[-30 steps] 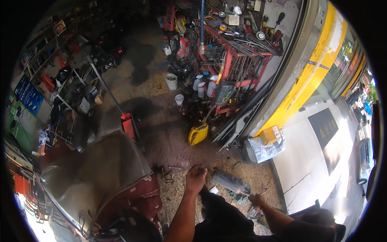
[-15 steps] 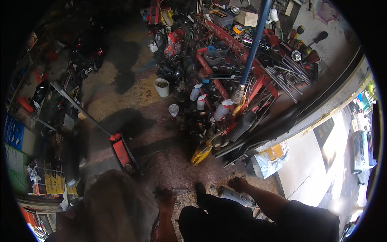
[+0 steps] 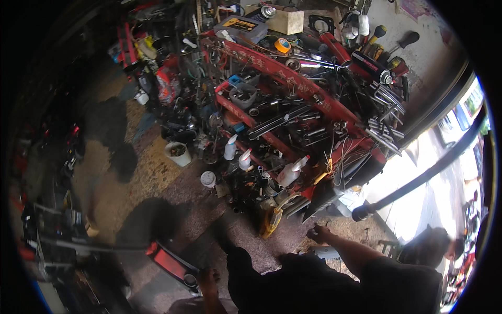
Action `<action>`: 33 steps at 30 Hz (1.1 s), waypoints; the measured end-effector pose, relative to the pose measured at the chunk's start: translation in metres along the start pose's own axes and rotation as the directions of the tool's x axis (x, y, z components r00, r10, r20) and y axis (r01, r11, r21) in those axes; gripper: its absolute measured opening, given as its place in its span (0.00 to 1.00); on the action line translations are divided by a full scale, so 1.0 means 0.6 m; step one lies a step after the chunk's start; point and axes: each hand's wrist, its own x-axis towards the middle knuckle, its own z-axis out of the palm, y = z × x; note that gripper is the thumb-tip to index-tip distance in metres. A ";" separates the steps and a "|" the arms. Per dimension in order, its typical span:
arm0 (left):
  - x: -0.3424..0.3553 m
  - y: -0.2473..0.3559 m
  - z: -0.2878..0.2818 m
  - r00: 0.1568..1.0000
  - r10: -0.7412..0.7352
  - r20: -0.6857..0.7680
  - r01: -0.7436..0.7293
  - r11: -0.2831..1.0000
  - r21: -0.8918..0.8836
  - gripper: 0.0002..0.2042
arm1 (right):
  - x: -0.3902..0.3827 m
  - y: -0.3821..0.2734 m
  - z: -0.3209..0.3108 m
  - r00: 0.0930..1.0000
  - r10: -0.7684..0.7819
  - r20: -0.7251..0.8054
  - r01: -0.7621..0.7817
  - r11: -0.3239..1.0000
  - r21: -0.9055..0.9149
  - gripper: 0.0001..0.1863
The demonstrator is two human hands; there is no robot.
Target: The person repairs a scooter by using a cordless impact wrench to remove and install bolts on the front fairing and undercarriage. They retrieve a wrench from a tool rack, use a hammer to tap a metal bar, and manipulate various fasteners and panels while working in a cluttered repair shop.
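My left hand (image 3: 208, 280) hangs low with its fingers curled, and no object shows in it. It is close to the round pad end of a red floor jack (image 3: 170, 264), whose long handle runs off to the left. Farther right, my right hand (image 3: 319, 234) is held out over the ground, fingers loosely closed, with nothing visible in them. Just below that hand lies a grey metal part (image 3: 324, 251), partly covered by my forearm. A yellow tool or container (image 3: 271, 222) stands on the floor to its left.
Ahead, a red metal rack (image 3: 293, 78) is crowded with hand tools, spray bottles (image 3: 288, 174) and cans. A white bucket (image 3: 178, 154) and a small white tub (image 3: 208, 179) sit beside it. A dark hose or bar (image 3: 418, 183) slants across the right. Another person's head (image 3: 429, 246) shows at lower right.
My view has swung and moved closer to the rack. The floor jack now sits lower, close beside my left hand. The slanting hose or bar has shifted right; a person's head shows at lower right.
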 end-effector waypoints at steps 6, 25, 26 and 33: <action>0.225 0.210 -0.048 0.978 0.152 0.141 -0.184 0.950 0.251 0.10 | -0.036 -0.175 -0.026 0.999 0.033 0.016 -0.037 0.965 0.261 0.33; 0.213 0.411 0.244 0.547 0.110 0.830 -0.589 0.755 0.288 0.15 | 0.057 -0.642 -0.188 0.679 -0.550 -0.487 0.731 0.450 0.513 0.21; 0.214 0.412 0.249 0.505 0.148 0.851 -0.641 0.724 0.254 0.16 | 0.056 -0.661 -0.200 0.702 -0.538 -0.467 0.707 0.445 0.550 0.21; 0.266 0.410 0.270 0.493 0.221 0.842 -0.652 0.734 0.189 0.14 | 0.065 -0.716 -0.230 0.724 -0.508 -0.468 0.677 0.389 0.625 0.24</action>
